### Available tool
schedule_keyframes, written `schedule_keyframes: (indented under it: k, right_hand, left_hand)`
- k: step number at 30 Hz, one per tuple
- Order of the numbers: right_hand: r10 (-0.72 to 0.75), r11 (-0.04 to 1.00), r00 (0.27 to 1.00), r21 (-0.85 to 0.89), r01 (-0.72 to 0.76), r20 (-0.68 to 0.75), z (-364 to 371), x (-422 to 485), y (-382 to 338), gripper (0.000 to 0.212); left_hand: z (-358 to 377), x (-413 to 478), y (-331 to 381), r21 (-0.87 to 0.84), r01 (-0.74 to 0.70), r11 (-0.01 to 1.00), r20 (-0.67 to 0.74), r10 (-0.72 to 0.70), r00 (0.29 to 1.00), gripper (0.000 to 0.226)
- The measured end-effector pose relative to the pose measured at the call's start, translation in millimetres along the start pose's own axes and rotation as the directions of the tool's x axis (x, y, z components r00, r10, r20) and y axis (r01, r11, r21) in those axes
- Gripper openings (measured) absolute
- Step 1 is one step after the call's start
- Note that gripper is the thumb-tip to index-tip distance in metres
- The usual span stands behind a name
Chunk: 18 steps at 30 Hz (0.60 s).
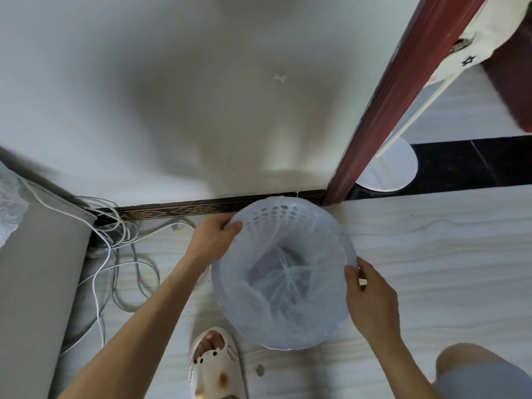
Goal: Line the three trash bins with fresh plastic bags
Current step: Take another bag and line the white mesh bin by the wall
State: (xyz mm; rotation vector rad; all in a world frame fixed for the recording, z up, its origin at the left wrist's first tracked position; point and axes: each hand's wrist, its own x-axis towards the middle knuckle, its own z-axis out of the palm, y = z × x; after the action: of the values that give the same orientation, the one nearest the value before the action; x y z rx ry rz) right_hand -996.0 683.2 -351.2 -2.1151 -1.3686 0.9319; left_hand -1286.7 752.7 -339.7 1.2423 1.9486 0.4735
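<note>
Your round pale-blue plastic bin (288, 210), with small holes in its wall, stands on the light floor just beside the dark patterned skirting board (178, 211). The mouth is tilted a little toward you. The thin translucent white plastic bag (276, 286) hangs inside it, and its edge seems already turned over the rim.

Your left hand (213, 237) is at the far-left part of the rim; the thumb and fingers pinch the bag film against it. Your right hand (371, 298) is at the near-right part. Its thumb lies on the rim and its fingers are curled around the outside, so it also grips film and rim together.

The two grips are therefore opposite each other, and the line between them crosses the mouth diagonally. The two arcs of rim between your hands are not held: one is toward the skirting board, the other toward your cream slipper (214, 367). I think the near arc is the easier one for the right hand, and the far arc for the left. The loose white cables (121, 254) lie well apart on the left.
</note>
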Motion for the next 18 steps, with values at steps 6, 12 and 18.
schedule_keyframes:
  k: [6, 12, 18]
  right_hand:
    - [0.019, 0.998, 0.999, 0.058, -0.016, -0.047, 7, 13, -5, 0.047]
    - [0.082, 0.992, 0.997, 0.100, -0.082, 0.009, 2, -8, -3, 0.044]
    - [-0.016, 0.990, 0.997, 0.144, 0.006, 0.071, -3, 25, -8, 0.038]
  left_hand:
    - [0, -10, -21, -0.292, 0.135, 0.947, 0.055, -0.124, 0.991, 0.015]
    - [-10, -14, -32, -0.292, 0.157, 0.943, -0.038, -0.176, 0.984, 0.021]
    - [-15, -19, -34, -0.480, 0.224, 0.848, 0.071, -0.217, 0.974, 0.021]
